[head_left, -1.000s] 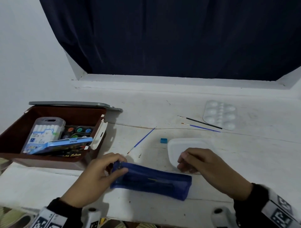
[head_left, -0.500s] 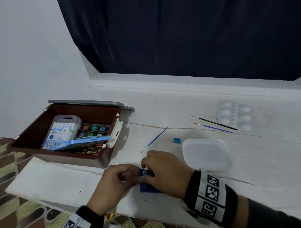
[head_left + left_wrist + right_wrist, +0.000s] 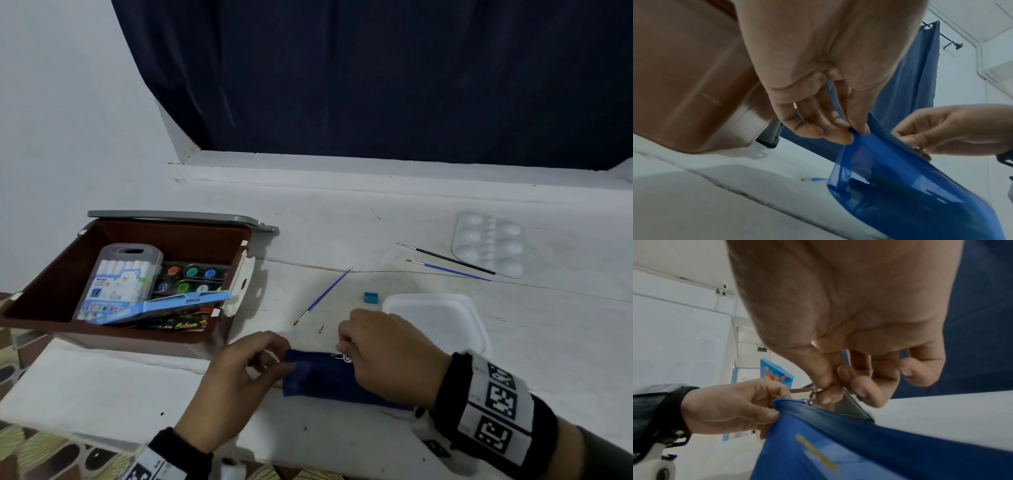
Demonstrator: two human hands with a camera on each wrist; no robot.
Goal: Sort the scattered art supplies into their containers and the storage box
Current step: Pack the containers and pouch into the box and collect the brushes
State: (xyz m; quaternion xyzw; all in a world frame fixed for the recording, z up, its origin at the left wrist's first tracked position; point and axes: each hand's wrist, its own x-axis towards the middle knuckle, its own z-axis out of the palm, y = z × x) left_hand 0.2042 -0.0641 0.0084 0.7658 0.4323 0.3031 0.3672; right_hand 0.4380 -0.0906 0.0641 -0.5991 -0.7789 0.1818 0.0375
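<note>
I have the blue pencil pouch (image 3: pixel 329 380) lying on the counter (image 3: pixel 411 212) at the near edge. My left hand (image 3: pixel 239 380) pinches the pouch's left end; my right hand (image 3: pixel 387 356) pinches the zipper pull (image 3: pixel 343 357) on top. Just behind sit a paintbrush (image 3: pixel 323 296), a small blue sharpener (image 3: pixel 371 297) and a white lid (image 3: pixel 438 322). The brown storage box (image 3: pixel 51 294) stands open to the left.
</note>
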